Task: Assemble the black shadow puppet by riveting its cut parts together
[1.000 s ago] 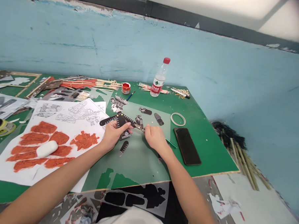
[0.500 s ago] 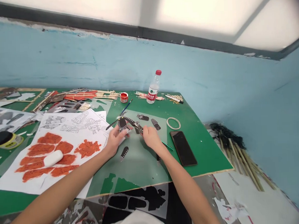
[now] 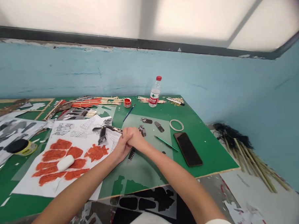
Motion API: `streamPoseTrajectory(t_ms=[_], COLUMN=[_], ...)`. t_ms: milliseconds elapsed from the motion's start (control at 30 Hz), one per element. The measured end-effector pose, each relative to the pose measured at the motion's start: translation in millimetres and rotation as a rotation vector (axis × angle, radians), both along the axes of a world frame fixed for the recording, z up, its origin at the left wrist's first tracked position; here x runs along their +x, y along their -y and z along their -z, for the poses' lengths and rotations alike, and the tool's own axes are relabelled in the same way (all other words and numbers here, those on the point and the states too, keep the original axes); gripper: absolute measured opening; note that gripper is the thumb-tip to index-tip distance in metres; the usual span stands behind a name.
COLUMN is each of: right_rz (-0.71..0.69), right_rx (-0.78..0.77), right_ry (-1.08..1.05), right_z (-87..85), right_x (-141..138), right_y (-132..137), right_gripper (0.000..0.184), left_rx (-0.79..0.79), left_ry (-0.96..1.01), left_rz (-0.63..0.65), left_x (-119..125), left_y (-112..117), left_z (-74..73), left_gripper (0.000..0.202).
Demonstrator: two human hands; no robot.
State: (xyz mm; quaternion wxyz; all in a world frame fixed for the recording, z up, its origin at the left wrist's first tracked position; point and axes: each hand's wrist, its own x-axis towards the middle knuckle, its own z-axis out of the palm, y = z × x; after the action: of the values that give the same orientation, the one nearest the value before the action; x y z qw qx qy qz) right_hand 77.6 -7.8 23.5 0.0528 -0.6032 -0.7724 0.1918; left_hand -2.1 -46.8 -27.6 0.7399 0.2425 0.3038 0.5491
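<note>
My left hand (image 3: 123, 146) and my right hand (image 3: 136, 139) are closed together, fingers wrapped round the handles of a metal pliers-like tool (image 3: 118, 130). The handles are hidden inside the hands. The tool's head points left, and at it is a curved black cut-out strip (image 3: 108, 127) with white dots along its edge. A wider black patterned piece (image 3: 102, 136) hangs below it over the drawing sheet. Close by on the translucent sheet (image 3: 146, 161) lie several black cut-out pieces (image 3: 159, 126), one partly under my hands, and a green pencil-like stick (image 3: 166, 143).
To the right are a phone (image 3: 188, 149) and a tape roll (image 3: 176, 125). At the back stand a water bottle (image 3: 154, 93) and a red paint jar (image 3: 127, 102), with a brush (image 3: 129, 113) nearby. Left lie orange-painted paper (image 3: 26, 185), a white case (image 3: 65, 163) and a black-lidded jar (image 3: 21, 147).
My left hand has let go of the black piece and joined my right hand on the pliers-like tool. The tool and pieces have moved left. The view has tilted up slightly.
</note>
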Motion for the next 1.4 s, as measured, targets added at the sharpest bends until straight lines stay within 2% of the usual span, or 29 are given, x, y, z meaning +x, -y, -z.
streamPoseTrajectory(t_ms=[133,333,467,600,833,1000,1167,1400], right_rz=[-0.039,0.008,0.011,0.008,-0.028,-0.06,-0.092,-0.064], right_rx=[-0.039,-0.096,-0.107,-0.096,-0.1,-0.136,-0.169,-0.179], right_ry=[-0.04,-0.068,-0.064,-0.032,0.054,0.13,0.184,0.18], right_z=[2.8,20.4,25.5,19.3,4.4,-6.1,-14.4,-12.7], right_x=[-7.5,-21.9,-25.1,-23.1,-19.9,-22.7,-23.7,-21.6], right_y=[-6.7,-26.2,-29.5,-25.1,-18.3,-13.4,-11.2,-9.8], right_gripper=[0.018,0.025,0.019,0.016,0.014,0.02,0.025,0.03], left_rx=[-0.023,-0.078,-0.111,-0.119,-0.016,-0.036,-0.053,-0.092], left_ry=[0.059,0.027,0.078,0.119,0.152,0.15,0.128,0.127], left_rz=[-0.012,-0.046,-0.056,-0.075,0.008,-0.013,-0.017,-0.044], left_x=[-1.5,-3.8,-6.5,-6.8,-7.1,-8.6,-9.4,-7.6], left_y=[-4.8,-6.9,-7.9,-7.1,-5.1,-6.2,-7.0,-6.8], left_z=[-4.2,-11.1,-12.7,-9.2,-3.1,-2.0,-3.6,-2.6], left_gripper=[0.04,0.049,0.047,0.046,0.059,0.05,0.051,0.037])
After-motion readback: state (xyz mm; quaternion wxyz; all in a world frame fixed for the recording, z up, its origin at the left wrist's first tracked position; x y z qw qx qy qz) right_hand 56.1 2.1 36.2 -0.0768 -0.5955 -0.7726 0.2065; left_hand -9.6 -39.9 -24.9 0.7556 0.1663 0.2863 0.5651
